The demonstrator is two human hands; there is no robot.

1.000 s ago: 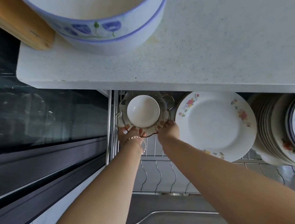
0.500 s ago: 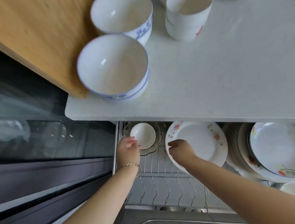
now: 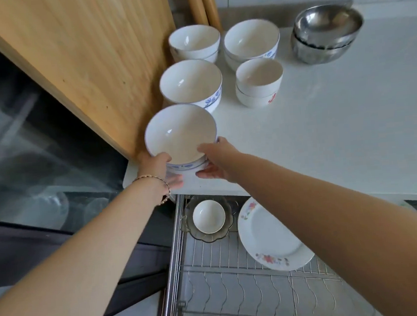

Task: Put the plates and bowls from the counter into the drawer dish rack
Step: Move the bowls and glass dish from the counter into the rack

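Both hands up from rack, left hand (image 3: 156, 167) and right hand (image 3: 217, 162) fingers grasping bowl (image 3: 180, 133).

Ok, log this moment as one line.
phase: pickup | left hand and right hand: gripping blue-rimmed bowl at counter edge | rack: small bowl, floral plate

White stone counter (image 3: 325, 136): blue-patterned white ceramic bowl (image 3: 180, 132) at front left edge, between left hand (image 3: 157, 168) and right hand (image 3: 215, 161). Behind it, four more white ceramic bowls (image 3: 258, 79); stacked steel bowls (image 3: 327, 32) far right. Below, wire drawer dish rack (image 3: 237, 280) holds floral white plate (image 3: 268, 235), small white bowl (image 3: 208, 216) to its left.
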